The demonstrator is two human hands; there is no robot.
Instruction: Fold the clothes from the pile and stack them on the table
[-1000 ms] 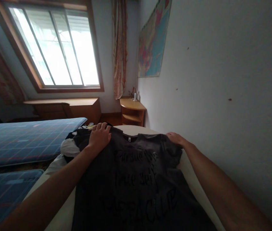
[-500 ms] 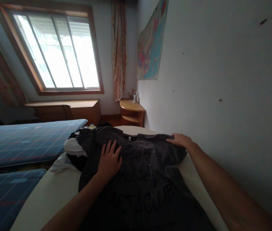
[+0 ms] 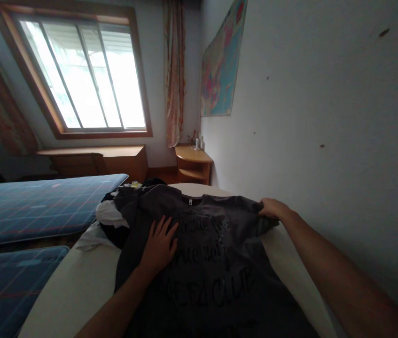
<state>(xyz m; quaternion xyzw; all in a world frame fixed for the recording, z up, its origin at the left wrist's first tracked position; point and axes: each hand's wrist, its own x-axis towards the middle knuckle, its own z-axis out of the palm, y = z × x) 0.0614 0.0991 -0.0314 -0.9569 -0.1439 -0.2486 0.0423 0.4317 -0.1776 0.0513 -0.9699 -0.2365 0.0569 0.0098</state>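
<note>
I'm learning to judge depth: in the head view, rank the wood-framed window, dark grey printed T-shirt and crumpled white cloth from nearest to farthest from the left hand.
1. Dark grey printed T-shirt, under the left hand.
2. Crumpled white cloth, left of the hand.
3. Wood-framed window, on the far wall.

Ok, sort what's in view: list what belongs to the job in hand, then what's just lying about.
In the job:
- dark gray lettered T-shirt, spread out
- left hand, flat on its chest
- right hand, gripping a sleeve
- cream table underneath

Just about:
- crumpled white cloth
- blue plaid mattresses
- wall map
- wooden corner shelf
</note>
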